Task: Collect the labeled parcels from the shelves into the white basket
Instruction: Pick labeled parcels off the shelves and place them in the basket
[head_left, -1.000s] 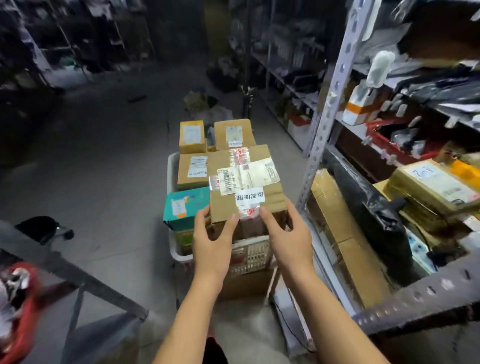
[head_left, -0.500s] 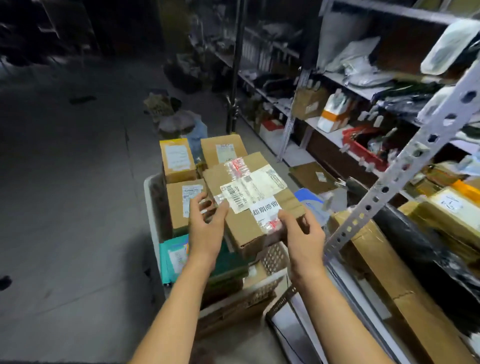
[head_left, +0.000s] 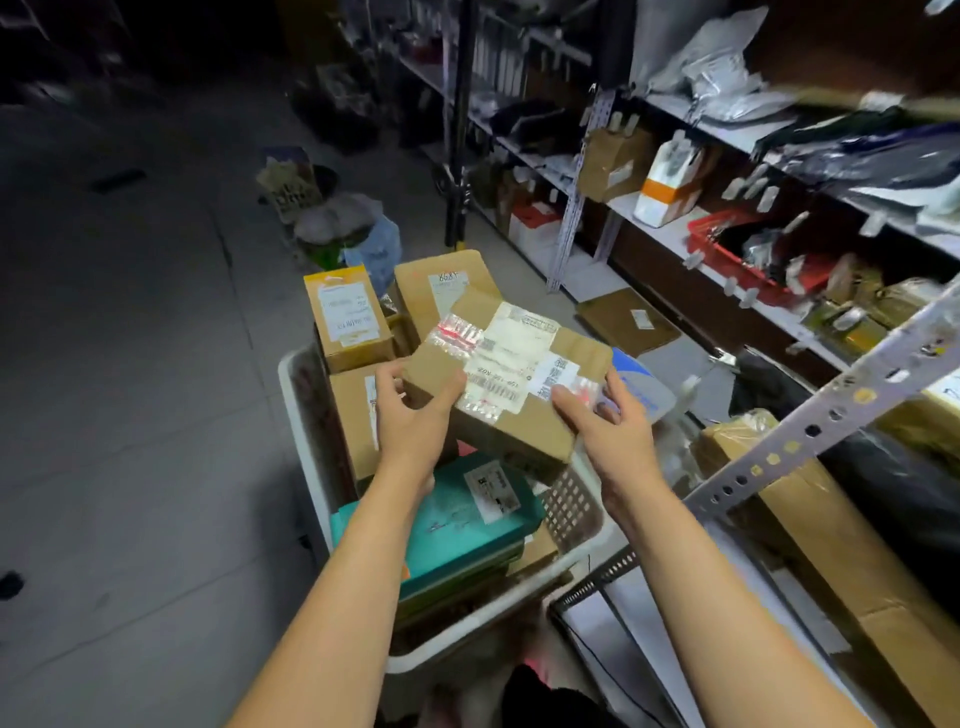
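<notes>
Cardboard parcel (head_left: 511, 384) (labeled) gripped between both hands' fingers (head_left: 447, 387), above white basket (head_left: 306, 441)

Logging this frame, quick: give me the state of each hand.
Left hand: grips the near left corner of the taped cardboard parcel.
Right hand: holds the same parcel's right end.

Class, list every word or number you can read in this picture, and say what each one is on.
"66", handwritten, the rest unsure: label on the far brown box in the white basket.
Labels on the held box, the yellow-topped box and the teal parcel: too blurred to read.
</notes>
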